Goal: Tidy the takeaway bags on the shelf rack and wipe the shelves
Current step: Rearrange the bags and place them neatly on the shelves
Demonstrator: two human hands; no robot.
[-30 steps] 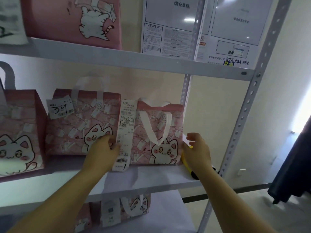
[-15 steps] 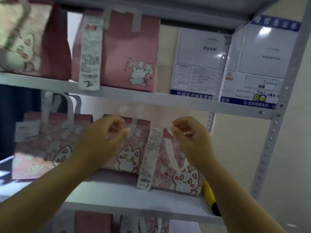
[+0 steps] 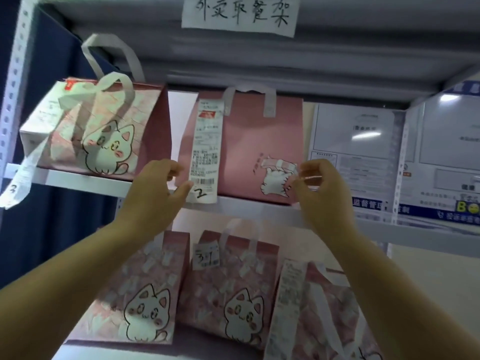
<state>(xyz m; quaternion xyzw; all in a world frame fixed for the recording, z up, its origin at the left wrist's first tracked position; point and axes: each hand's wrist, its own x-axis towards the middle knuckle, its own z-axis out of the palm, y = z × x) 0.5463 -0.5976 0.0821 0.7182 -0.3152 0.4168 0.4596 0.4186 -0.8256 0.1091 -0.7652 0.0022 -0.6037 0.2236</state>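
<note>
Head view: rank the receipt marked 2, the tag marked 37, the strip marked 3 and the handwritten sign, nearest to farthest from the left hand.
1. Receipt marked 2: just right of the left hand.
2. Tag marked 37: lower down, to the right.
3. Strip marked 3: hanging far left.
4. Handwritten sign: at the very top.

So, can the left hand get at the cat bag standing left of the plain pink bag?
Probably yes. The left hand is up by the gap between that cat bag and the plain pink bag, and nothing stands between hand and bag. A short move left should do.
</note>
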